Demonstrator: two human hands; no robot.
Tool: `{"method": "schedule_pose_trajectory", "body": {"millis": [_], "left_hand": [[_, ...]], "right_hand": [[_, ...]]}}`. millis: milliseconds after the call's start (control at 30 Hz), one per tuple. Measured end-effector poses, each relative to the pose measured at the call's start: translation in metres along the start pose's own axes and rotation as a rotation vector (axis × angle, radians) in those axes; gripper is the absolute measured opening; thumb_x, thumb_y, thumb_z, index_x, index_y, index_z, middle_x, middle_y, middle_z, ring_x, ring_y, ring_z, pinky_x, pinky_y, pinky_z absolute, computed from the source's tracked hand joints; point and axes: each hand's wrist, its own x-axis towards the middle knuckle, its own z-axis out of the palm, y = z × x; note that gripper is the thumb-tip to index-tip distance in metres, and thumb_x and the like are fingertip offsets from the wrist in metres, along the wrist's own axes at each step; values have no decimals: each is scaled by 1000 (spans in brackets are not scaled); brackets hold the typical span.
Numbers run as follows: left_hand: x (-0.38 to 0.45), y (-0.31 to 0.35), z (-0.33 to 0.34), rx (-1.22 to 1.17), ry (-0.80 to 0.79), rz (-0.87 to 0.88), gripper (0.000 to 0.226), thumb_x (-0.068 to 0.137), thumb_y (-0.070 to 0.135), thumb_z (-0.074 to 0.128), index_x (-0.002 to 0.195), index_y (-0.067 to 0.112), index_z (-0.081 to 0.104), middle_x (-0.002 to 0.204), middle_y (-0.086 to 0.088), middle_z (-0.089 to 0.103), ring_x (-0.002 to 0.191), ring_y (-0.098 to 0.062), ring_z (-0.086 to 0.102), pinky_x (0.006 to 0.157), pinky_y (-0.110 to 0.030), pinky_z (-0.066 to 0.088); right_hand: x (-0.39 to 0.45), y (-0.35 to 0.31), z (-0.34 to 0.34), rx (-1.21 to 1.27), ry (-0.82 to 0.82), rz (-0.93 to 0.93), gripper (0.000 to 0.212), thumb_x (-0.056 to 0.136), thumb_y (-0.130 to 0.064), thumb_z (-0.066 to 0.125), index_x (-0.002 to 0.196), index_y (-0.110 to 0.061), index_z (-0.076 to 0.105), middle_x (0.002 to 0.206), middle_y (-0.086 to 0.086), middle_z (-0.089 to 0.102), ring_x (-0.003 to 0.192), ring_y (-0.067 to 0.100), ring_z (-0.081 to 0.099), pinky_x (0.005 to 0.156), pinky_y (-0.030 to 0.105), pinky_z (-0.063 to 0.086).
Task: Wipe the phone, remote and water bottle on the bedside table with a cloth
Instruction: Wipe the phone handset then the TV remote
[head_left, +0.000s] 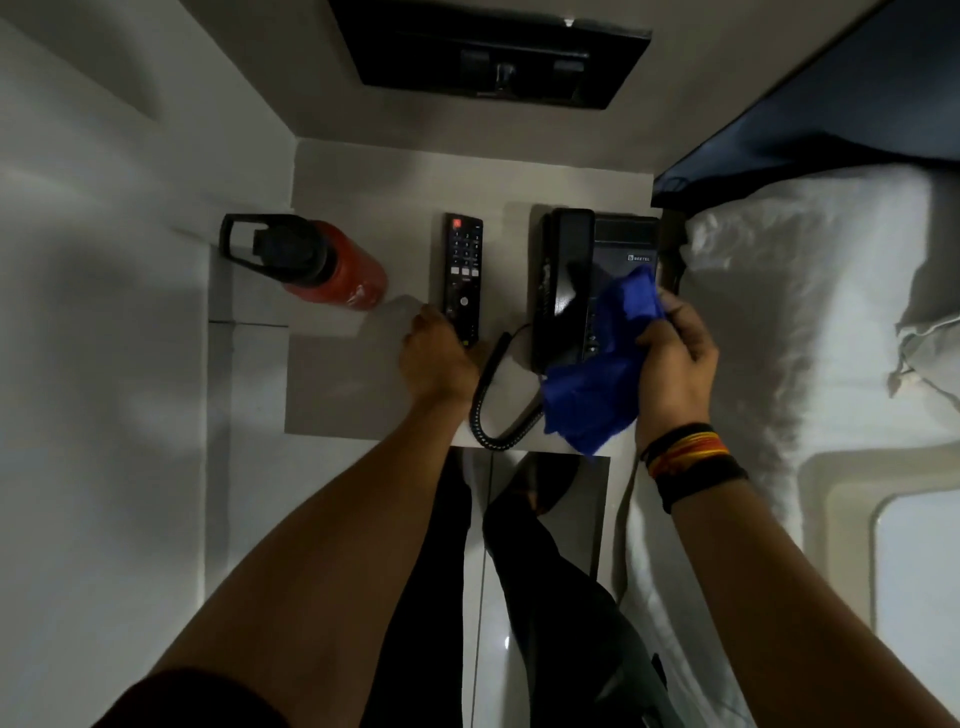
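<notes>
Pretty dim room, pale grey walls (104, 260) all round. Small light bench (363, 176) tucked in a corner, bed with white sheets and pillow (810, 291) right beside it, dark headboard (831, 114) behind, glossy floor (545, 519) below, black panel (488, 57) mounted above.

The phone (576, 280) is glossy black plastic; the remote (462, 278) is matt black plastic. The cloth (602, 374) looks soft and napped. The water bottle (337, 270) has a smooth red body, and the tabletop (353, 384) is smooth and matt.
</notes>
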Motion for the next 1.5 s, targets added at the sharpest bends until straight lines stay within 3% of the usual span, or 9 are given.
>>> {"method": "schedule_pose_trajectory", "body": {"millis": [167, 300, 500, 700, 867, 1100, 1233, 1400, 1500], "left_hand": [[1, -15, -3, -359, -108, -61, 44, 98, 23, 75, 129, 1, 54, 117, -25, 77, 99, -40, 78, 87, -47, 66], [-24, -26, -25, -894, -360, -164, 31, 106, 25, 67, 123, 1, 57, 67, -13, 70, 42, -20, 65, 42, -32, 60], [-47, -40, -56, -1028, -482, -89, 118, 92, 88, 0, 119, -3, 72, 76, -21, 76, 59, -30, 73, 57, -37, 63], [-46, -29, -64, -952, -312, -76, 121, 83, 90, 5, 156, 2, 48, 152, -40, 55, 143, -61, 51, 118, -78, 40], [-51, -44, -58, -973, -315, -179, 121, 84, 90, 0, 142, 6, 64, 134, -27, 73, 130, -40, 69, 117, -59, 51], [-59, -40, -56, -1006, -482, -32, 147, 49, 116, 16, 107, -8, 69, 59, -12, 67, 40, -24, 61, 42, -26, 49], [-51, -32, -59, -930, -418, 9, 125, 61, 113, 12, 99, 11, 74, 65, -3, 77, 55, -23, 72, 44, -27, 56], [-45, -49, -53, -735, -381, -102, 152, 49, 116, 11, 145, 8, 61, 134, -23, 72, 126, -36, 71, 112, -56, 56], [-36, -49, -40, -625, -377, -45, 104, 91, 93, 22, 109, 4, 72, 97, -11, 79, 90, -22, 76, 86, -40, 62]], "right_hand": [[-7, -19, 11, 596, -311, 477, 28, 94, -33, 42, 101, -16, 63, 99, 8, 64, 89, 26, 61, 84, 37, 50], [-10, -43, 36, 308, -423, 368, 56, 95, -37, 61, 138, -3, 54, 115, 12, 67, 102, 28, 65, 100, 45, 52], [1, -63, 92, -701, -376, -485, 52, 90, 0, 53, 139, -17, 56, 124, 7, 66, 105, 15, 62, 96, 26, 50], [-64, -7, 92, -1240, -562, -874, 65, 85, 2, 60, 146, -17, 48, 151, 11, 49, 117, 41, 52, 98, 46, 52], [-110, 11, 48, -1129, -794, -764, 61, 84, 3, 56, 140, -21, 56, 148, -2, 55, 118, 31, 47, 97, 41, 49], [-51, -42, 59, -912, -373, -635, 57, 89, 6, 47, 138, -22, 57, 146, 7, 52, 115, 15, 42, 103, 28, 36], [-77, -18, 70, -1079, -516, -624, 60, 89, 4, 53, 144, -21, 51, 151, 14, 44, 124, 31, 44, 112, 38, 40], [-128, 36, 36, -1046, -768, -606, 58, 83, 3, 58, 137, -20, 60, 143, 3, 57, 113, 31, 48, 93, 45, 50], [-124, 51, 16, -974, -767, -381, 64, 79, 9, 51, 133, -24, 64, 140, 3, 59, 117, 24, 47, 103, 31, 43]]}}
